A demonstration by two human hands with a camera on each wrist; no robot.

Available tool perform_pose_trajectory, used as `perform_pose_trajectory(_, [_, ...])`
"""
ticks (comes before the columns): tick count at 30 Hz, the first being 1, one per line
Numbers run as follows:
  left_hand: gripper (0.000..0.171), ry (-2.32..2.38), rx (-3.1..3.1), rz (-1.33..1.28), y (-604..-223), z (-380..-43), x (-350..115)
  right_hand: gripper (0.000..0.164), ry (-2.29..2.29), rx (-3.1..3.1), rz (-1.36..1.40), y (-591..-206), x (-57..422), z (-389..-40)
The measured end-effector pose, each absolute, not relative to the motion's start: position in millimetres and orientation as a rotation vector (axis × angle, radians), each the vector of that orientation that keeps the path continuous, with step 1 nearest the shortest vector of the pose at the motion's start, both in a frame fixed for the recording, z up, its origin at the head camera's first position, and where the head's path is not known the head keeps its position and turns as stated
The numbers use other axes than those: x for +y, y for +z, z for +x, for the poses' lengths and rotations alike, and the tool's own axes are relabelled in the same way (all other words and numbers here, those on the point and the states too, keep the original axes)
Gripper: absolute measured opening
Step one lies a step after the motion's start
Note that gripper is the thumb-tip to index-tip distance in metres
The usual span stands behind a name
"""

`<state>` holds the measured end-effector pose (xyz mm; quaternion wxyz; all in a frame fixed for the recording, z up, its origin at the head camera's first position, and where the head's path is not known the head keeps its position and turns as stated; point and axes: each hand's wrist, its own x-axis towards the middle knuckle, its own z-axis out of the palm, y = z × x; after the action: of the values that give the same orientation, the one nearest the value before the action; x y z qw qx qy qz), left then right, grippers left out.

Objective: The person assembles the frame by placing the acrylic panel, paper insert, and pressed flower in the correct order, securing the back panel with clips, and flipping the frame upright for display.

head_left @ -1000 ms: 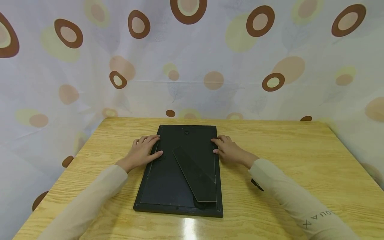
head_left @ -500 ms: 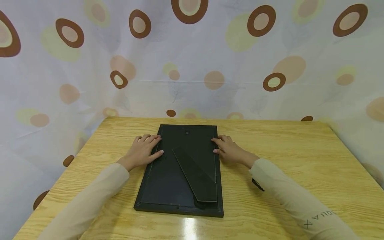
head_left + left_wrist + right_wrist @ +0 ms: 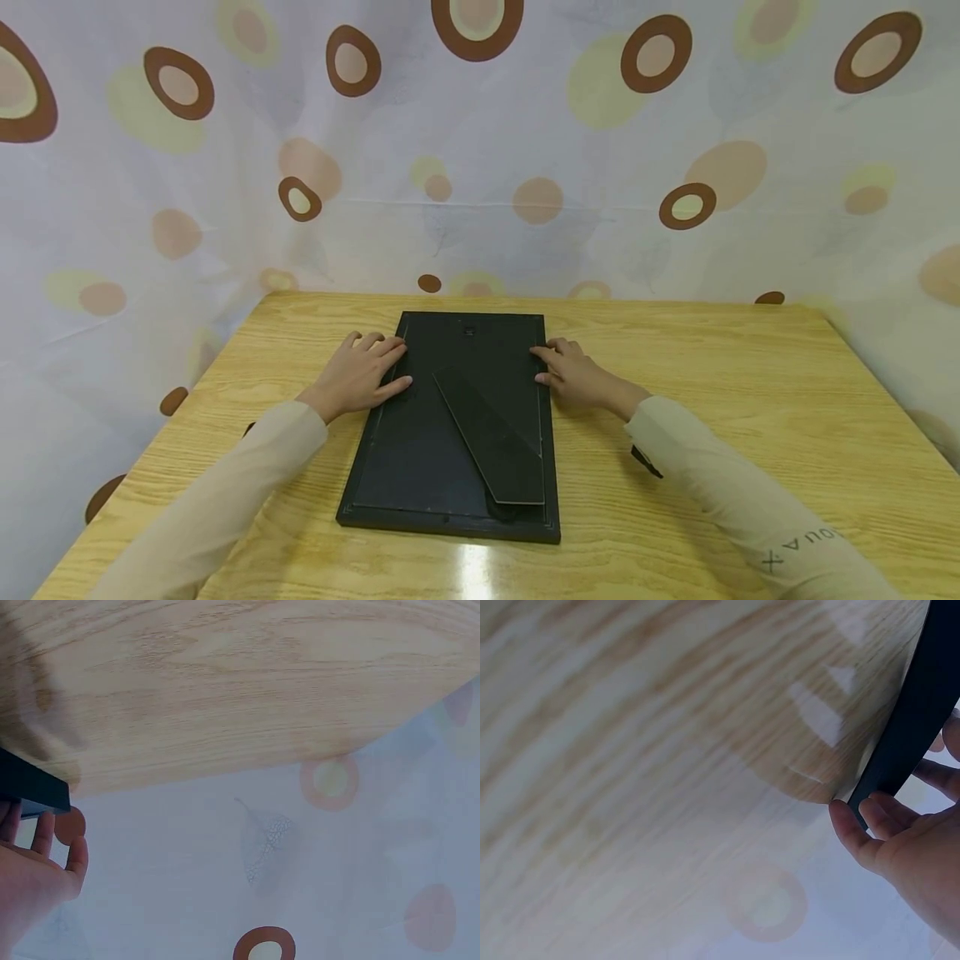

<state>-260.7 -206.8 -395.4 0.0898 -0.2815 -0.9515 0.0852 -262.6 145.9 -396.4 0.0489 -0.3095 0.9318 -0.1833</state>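
Observation:
A black picture frame (image 3: 420, 467) lies back side up on the wooden table, its slanted easel leg (image 3: 491, 442) flat against the backing. My left hand (image 3: 352, 371) rests on its left edge, fingers spread and thumb on the backing. On the right edge, my right hand (image 3: 577, 375) touches with lightly bent fingers. In the left wrist view, the left hand (image 3: 34, 885) is at the frame's corner (image 3: 34, 787). The right wrist view has the right hand's fingertips (image 3: 845, 821) against the frame's side (image 3: 911, 712). The front of the frame is hidden.
The light wooden table (image 3: 712, 367) reaches back to a white cloth (image 3: 465, 125) with brown and beige ovals, which also hangs at both sides. Under the right sleeve (image 3: 720, 467) a dark strap (image 3: 647, 461) shows.
The head view has shifted slightly, so everything sits a little further right. The left wrist has lifted or turned a little, and a dark bit shows at its sleeve. The picture frame stays in place.

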Motion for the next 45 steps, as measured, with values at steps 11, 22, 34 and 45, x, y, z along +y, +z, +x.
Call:
perform_pose_trajectory(11, [0.062,0.056,-2.915,-0.794,-392.4,-259.4,-205.0,0.049,-0.534,2.839,-0.926,-398.2,147.3,-263.2])
perform_pose_trajectory(22, [0.068,-0.318,-3.104,-0.842,-391.7,-252.6,-220.7,0.049,-0.513,2.842,-0.927,-399.5,146.6,-262.7])
perform_pose_trajectory(34, [0.087,-0.67,-3.255,-1.126,-376.5,-237.7,-247.2,0.05,-0.609,2.787,-0.921,-399.7,146.7,-262.3])
perform_pose_trajectory(45, [0.091,-0.629,-3.245,-1.157,-370.6,-239.5,-247.6,0.056,-0.654,2.679,-0.95,-395.3,153.8,-259.4])
